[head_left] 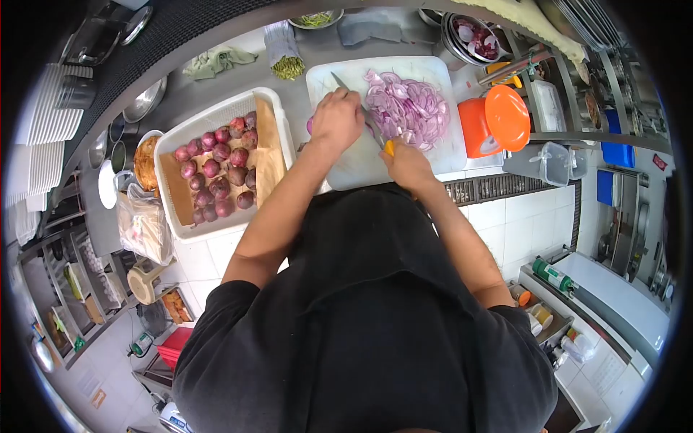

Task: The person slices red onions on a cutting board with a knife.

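A kitchen knife [375, 130] with a yellow handle lies slantwise over the white cutting board [346, 169]. My right hand [409, 169] is wrapped round its handle. My left hand [339, 120] has its fingers bent together against the middle of the blade, and the tip sticks out beyond them. Just right of the blade spreads a heap of sliced red onion [408, 108]. A small purple onion piece [310, 125] shows at the board's left edge beside my left hand. The undersides of my left fingers are hidden.
Left of the board stands a white crate [167, 189] lined with brown paper, holding several whole red onions [220, 152]. An orange container [473, 128] with an orange lid [507, 117] is close on the right. Behind are a green cloth [219, 62] and a metal bowl of onion pieces [473, 37].
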Tool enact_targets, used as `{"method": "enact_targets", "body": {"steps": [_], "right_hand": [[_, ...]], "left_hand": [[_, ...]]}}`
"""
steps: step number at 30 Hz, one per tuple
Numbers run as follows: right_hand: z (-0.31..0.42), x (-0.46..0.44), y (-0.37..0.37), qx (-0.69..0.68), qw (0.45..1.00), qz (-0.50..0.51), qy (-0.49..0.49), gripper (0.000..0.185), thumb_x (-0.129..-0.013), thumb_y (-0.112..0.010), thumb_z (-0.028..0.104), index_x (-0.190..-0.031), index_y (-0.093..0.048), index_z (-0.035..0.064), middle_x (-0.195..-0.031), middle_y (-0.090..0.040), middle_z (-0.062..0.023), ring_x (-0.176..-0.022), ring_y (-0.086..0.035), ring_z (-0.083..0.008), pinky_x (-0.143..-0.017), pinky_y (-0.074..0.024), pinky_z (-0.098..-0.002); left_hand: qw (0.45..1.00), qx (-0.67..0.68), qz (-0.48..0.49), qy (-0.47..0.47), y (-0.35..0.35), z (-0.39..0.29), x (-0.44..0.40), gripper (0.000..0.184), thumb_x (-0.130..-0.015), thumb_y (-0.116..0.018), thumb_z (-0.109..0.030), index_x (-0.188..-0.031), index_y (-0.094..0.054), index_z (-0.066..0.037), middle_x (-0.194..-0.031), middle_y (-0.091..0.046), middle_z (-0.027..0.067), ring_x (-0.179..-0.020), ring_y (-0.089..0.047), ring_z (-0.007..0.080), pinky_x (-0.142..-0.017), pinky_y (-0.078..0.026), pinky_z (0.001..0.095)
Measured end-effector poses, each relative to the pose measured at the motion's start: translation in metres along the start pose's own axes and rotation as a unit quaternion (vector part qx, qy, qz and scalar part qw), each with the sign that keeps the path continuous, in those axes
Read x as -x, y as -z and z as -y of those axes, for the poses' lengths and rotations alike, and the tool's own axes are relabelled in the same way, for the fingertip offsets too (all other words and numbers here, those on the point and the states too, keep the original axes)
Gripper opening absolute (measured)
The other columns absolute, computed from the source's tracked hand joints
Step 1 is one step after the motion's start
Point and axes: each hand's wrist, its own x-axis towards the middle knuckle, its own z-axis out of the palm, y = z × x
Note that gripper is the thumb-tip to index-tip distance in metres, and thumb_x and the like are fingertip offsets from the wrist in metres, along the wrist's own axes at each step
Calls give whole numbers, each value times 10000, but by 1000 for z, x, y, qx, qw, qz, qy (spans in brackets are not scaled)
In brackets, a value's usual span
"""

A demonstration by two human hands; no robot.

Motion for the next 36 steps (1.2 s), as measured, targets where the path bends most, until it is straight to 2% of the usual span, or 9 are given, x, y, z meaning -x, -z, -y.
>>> {"method": "enact_targets", "body": {"steps": [5, 11, 17, 20, 26, 27, 31, 34, 36], "right_hand": [[-10, 4, -29, -14, 1000, 22, -18, 447, -1029, -628, 358, -1228, -536, -32, -1056, -730, -312, -1019, -718, -477, -897, -546, -577], [-9, 11, -18, -14, 999, 28, -19, 441, -1036, -614, 363, -1221, -524, -27, -1054, -734, -300, -1021, -719, -472, -899, -551, -569], [-20, 10, -24, -22, 999, 29, -2, 465, -1037, -607, 376, -1260, -531, -24, -1086, -733, -290, -1041, -717, -458, -917, -546, -565], [-30, 8, -24, -28, 1000, 10, -4, 500, -1035, -607, 404, -1288, -543, -22, -1097, -732, -284, -1060, -710, -455, -928, -541, -560], [-58, -1, -12, -31, 998, -30, -52, 539, -1030, -615, 444, -1304, -561, -17, -1092, -730, -288, -1073, -706, -457, -926, -540, -563], [-55, -1, -9, -22, 998, -29, -53, 502, -1036, -610, 431, -1278, -564, -6, -1066, -738, -275, -1036, -715, -460, -902, -547, -566], [-42, 5, -6, -12, 995, -91, -28, 448, -1038, -618, 403, -1222, -572, -2, -973, -737, -283, -940, -725, -481, -827, -559, -573], [-32, 4, -10, -1, 997, -83, -8, 420, -1048, -602, 386, -1209, -557, 0, -965, -748, -262, -926, -738, -459, -822, -573, -553], [-27, 1, -11, 4, 997, -72, -7, 425, -1048, -604, 379, -1206, -557, -13, -951, -749, -264, -918, -744, -449, -812, -578, -548]], "left_hand": [[983, -113, 143, -18, -34, -12, -35, 358, -905, -738, -413, -1119, -764, -126, -1123, -757, 136, -1101, -696, 320, -1019, -477, 503], [943, -180, 277, 30, -36, -38, -53, 521, -864, -777, -505, -1200, -753, -108, -1230, -757, 104, -1202, -688, 285, -1084, -432, 495], [941, -214, 264, 4, -49, -39, -50, 607, -781, -820, -552, -1190, -754, -108, -1130, -780, 113, -1119, -721, 321, -1039, -465, 499], [956, -192, 219, 36, -32, -42, -53, 588, -766, -832, -526, -1163, -755, -99, -1076, -787, 107, -1049, -740, 331, -1014, -477, 485], [999, 25, 26, 25, -37, -3, -21, 512, -753, -874, -412, -1127, -710, -105, -979, -776, 94, -948, -733, 341, -962, -503, 460], [995, -15, 81, 50, -40, -3, -9, 494, -770, -881, -335, -1164, -684, -112, -1012, -762, 100, -1014, -711, 343, -959, -503, 466], [999, -10, 37, 21, -53, 0, 27, 474, -801, -866, -194, -1216, -658, -100, -1198, -696, 138, -1191, -636, 361, -985, -505, 493], [998, 57, -24, 14, -50, 1, 30, 413, -796, -860, -156, -1149, -657, -82, -1205, -695, 131, -1167, -635, 385, -1005, -499, 500], [998, 60, 17, 31, -49, 5, 28, 386, -815, -840, -142, -1147, -657, -73, -1186, -689, 135, -1145, -648, 386, -992, -517, 494]]}}
